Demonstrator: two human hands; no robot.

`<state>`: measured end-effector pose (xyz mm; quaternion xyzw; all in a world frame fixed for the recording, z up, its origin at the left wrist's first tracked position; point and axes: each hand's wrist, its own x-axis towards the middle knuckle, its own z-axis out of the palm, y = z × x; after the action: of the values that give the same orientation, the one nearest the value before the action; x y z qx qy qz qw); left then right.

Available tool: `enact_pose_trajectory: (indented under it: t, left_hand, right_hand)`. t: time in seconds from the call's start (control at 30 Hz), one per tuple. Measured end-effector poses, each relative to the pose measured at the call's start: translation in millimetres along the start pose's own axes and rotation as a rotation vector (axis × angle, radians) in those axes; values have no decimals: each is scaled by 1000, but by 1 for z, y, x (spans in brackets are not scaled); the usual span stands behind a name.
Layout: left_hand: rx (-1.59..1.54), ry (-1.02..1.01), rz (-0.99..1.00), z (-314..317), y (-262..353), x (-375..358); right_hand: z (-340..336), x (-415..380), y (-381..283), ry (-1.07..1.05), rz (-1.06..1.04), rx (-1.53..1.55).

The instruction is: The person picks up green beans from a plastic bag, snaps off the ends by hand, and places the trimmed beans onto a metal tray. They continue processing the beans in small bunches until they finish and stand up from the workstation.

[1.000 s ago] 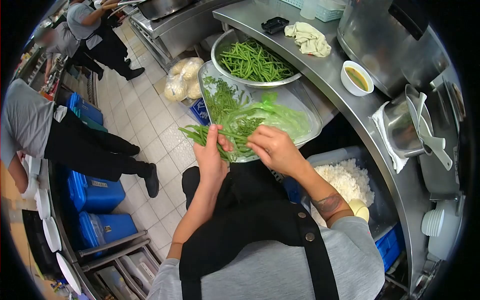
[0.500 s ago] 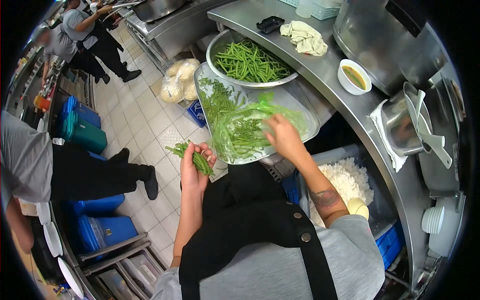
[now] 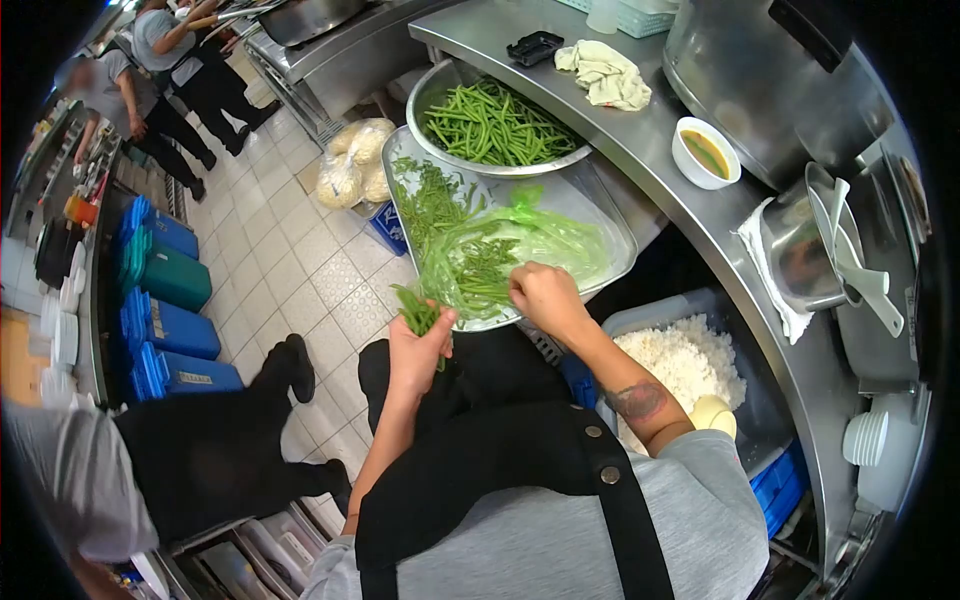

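My left hand is wrapped round a small bunch of green beans, just off the near left edge of a metal tray. Over the tray's near side, my right hand has its fingers curled together beside cut green pieces; what they pinch, if anything, is hidden. Those pieces lie on a thin green plastic bag. More leafy trimmings are spread on the tray's left part. A steel bowl full of long green beans rests at the tray's far side.
A steel counter curves along the right, bearing a cloth, a soup bowl and a pot. Below it is a bin of rice. Bagged food sits beyond the tray. Co-workers stand at left.
My left hand has moved right with its beans, towards the tray. My right hand has drawn nearer to me and left, its fingers more closed. The near co-worker has shifted down the view.
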<state>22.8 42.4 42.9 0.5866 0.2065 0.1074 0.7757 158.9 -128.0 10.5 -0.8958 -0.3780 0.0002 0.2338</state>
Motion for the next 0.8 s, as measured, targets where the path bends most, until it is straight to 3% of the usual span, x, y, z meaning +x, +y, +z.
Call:
enact_pose_trajectory:
  t: [0.1,0.3,0.8]
  left_hand:
    - [128,-30,21,3,-2,-4]
    - [167,-67,16,6,-7,-3]
    - [235,-73,20,3,-14,-2]
  right_hand:
    - [-10,-2,-5,26,28,102]
    - [9,-3,1,-4,2,-104]
    - [7,-2,-2,-84,33,53]
